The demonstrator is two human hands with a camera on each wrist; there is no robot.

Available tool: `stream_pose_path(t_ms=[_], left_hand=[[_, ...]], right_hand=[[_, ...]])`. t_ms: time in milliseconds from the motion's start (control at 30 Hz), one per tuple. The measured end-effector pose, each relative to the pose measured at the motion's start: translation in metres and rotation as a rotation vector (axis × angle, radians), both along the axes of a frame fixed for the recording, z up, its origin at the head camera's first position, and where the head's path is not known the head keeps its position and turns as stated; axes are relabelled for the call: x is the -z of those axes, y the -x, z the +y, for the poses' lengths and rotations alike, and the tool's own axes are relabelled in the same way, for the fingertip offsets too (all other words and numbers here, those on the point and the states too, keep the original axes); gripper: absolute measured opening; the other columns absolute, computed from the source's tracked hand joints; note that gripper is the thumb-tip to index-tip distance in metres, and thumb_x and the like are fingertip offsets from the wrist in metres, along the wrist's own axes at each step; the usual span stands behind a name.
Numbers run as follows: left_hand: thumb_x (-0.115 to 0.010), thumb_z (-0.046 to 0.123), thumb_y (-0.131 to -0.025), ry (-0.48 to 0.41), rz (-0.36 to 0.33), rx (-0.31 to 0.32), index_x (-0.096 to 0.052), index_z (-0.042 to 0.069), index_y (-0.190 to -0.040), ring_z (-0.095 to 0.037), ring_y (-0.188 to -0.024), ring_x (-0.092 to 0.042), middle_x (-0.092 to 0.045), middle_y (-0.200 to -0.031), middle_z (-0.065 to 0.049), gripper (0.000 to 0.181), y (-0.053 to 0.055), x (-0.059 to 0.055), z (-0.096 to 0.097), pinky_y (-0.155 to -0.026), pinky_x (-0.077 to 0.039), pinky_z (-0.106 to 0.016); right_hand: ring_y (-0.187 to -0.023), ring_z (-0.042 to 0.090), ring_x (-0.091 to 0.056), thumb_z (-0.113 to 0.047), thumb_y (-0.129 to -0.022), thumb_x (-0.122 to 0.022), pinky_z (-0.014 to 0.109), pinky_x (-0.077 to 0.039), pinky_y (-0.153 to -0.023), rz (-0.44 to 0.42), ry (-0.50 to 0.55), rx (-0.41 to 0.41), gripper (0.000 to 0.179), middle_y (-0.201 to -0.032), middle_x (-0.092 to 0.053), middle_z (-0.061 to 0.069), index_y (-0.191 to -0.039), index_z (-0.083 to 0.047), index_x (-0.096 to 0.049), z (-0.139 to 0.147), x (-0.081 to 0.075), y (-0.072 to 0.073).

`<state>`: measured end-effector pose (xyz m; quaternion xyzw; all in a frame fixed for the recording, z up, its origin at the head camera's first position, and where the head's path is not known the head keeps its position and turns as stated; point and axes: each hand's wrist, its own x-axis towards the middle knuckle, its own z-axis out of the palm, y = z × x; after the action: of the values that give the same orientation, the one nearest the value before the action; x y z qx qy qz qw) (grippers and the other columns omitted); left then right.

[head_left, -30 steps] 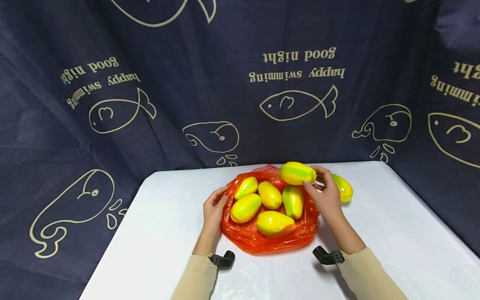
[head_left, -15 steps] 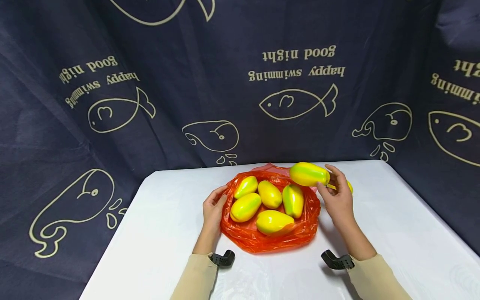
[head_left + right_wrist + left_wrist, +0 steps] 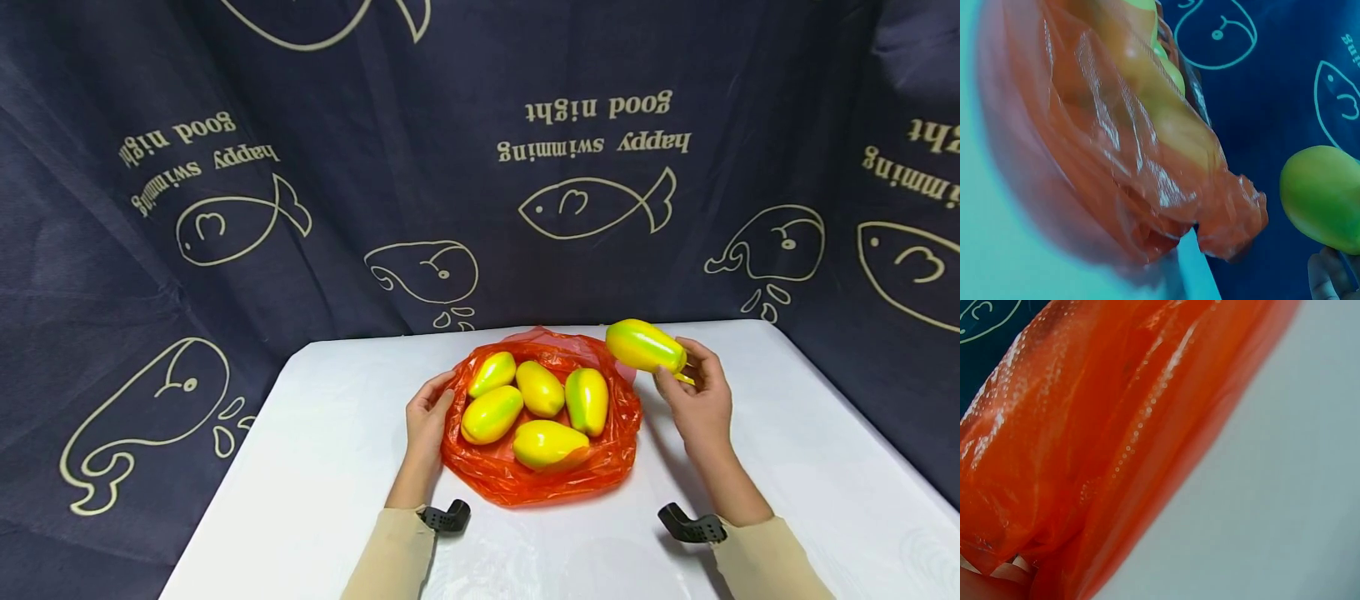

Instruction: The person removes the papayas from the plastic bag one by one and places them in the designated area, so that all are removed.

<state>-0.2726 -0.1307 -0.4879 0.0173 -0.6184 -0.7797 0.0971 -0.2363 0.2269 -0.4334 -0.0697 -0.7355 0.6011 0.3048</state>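
A red plastic bag lies spread on the table with its mouth up. Several yellow-green papayas are inside it. My left hand pinches the bag's left rim between thumb and fingers; in the left wrist view the red film fills much of the frame. With its fingertips, my right hand holds another papaya by one end, raised just beyond the bag's back right edge. In the right wrist view this papaya is at the right, apart from the bag.
A further papaya is mostly hidden behind my right hand. The white table reaches back to a dark blue curtain printed with fish and whales. Each wrist wears a black camera band.
My right hand has moved to the right with its papaya, from over the bag's back right side to outside its edge. The left hand stays at the bag's rim.
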Motion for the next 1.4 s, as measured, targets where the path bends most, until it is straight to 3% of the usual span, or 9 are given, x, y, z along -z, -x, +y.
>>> stream_pose_path(t_ms=[267,633,933,1400], left_hand=[[-0.059,0.008,-0.098,0.023,0.019,-0.010,-0.067,0.008,-0.127,-0.014,-0.107,-0.060,-0.065,-0.127,-0.012,0.030,0.003,0.001,-0.001,-0.088,-0.055,-0.019],[-0.059,0.008,-0.097,0.017,0.015,-0.008,-0.068,0.010,-0.126,-0.015,-0.106,-0.061,-0.065,-0.125,-0.011,0.030,0.002,0.003,-0.002,-0.087,-0.056,-0.020],[-0.058,0.011,-0.098,0.010,-0.007,0.015,-0.068,0.015,-0.125,-0.018,-0.113,-0.059,-0.064,-0.127,-0.006,0.029,0.001,0.002,-0.002,-0.090,-0.057,-0.022],[-0.059,0.010,-0.097,-0.007,-0.003,0.011,-0.070,0.014,-0.123,-0.018,-0.113,-0.059,-0.065,-0.124,-0.005,0.029,0.002,0.002,-0.002,-0.092,-0.056,-0.022]], right_hand=[[-0.102,0.001,-0.055,-0.009,-0.090,-0.071,0.003,-0.047,-0.081,-0.029,0.015,0.076,0.053,-0.114,-0.055,-0.019,-0.139,-0.019,-0.054,0.012,0.002,-0.001],[-0.099,0.004,-0.058,0.001,-0.086,-0.072,0.003,-0.049,-0.081,0.051,0.103,0.108,0.053,-0.113,-0.058,-0.013,-0.134,-0.011,-0.056,0.023,0.005,-0.001],[-0.099,0.004,-0.059,0.005,-0.084,-0.070,0.002,-0.048,-0.079,0.070,0.241,0.128,0.053,-0.113,-0.056,-0.009,-0.132,-0.013,-0.055,0.033,0.009,-0.002],[-0.096,0.005,-0.056,0.007,-0.081,-0.071,0.002,-0.048,-0.075,0.081,0.370,0.193,0.055,-0.111,-0.054,-0.008,-0.127,-0.017,-0.055,0.053,0.012,-0.001]])
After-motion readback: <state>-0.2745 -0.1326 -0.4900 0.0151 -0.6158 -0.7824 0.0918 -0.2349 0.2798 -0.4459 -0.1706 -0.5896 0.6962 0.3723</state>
